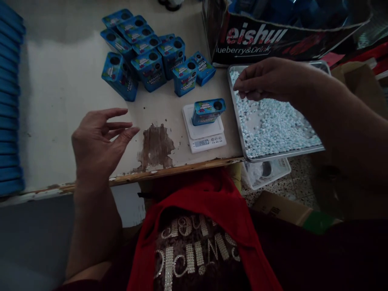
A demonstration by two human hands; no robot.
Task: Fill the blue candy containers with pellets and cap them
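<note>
My left hand (98, 145) hovers over the near edge of the table, its fingers apart and nothing between them. A blue candy tin (207, 112) with a dark round opening rests on a white digital scale (209, 143), whose display is lit. Above the left end of a metal tray (238, 121), my right hand (257, 81) is closed in a pinch; what its fingertips hold, if anything, is too small to make out. Small pale blue and white candies (279, 125) lie spread across the tray.
Several more blue tins (151, 68) stand grouped behind the scale. Flat blue items (10, 105) are stacked at the left edge. A black printed carton (257, 40) stands at the back right. Below the table are a white basket (286, 171) and a cardboard box (281, 208).
</note>
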